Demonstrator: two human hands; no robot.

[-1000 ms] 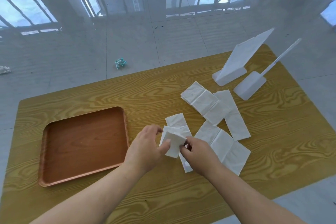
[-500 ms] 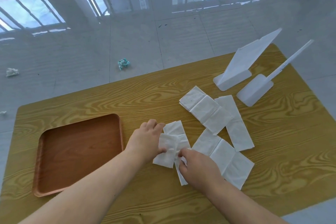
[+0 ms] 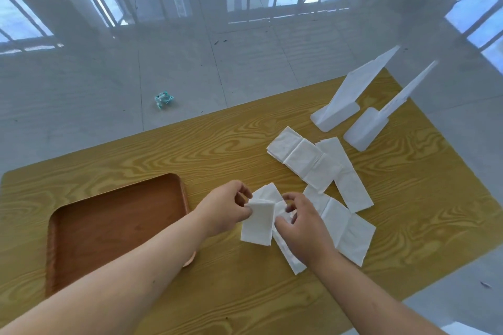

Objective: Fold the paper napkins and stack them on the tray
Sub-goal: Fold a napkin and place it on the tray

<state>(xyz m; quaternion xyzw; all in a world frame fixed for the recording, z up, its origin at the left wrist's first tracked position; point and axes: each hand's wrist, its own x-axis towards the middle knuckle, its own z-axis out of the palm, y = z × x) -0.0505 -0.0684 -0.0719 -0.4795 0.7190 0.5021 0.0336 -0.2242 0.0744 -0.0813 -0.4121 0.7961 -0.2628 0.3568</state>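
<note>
Pinching folded napkin [image 3: 258,221] top edge: left hand [image 3: 227,208] | right hand [image 3: 302,223] loosely curled just beside it

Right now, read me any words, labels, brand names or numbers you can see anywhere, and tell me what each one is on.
None can be read.
Napkins: plain white, no print.
Tray: bare brown, no label.
White plastic stands: no markings visible.
Crumpled teal wrapper on the floor: too small and blurred to read.

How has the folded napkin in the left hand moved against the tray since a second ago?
Cannot tell about sideways travel, since the camera shifts. The napkin stays right of the tray, pinched in the left hand, now hanging flatter.
</note>
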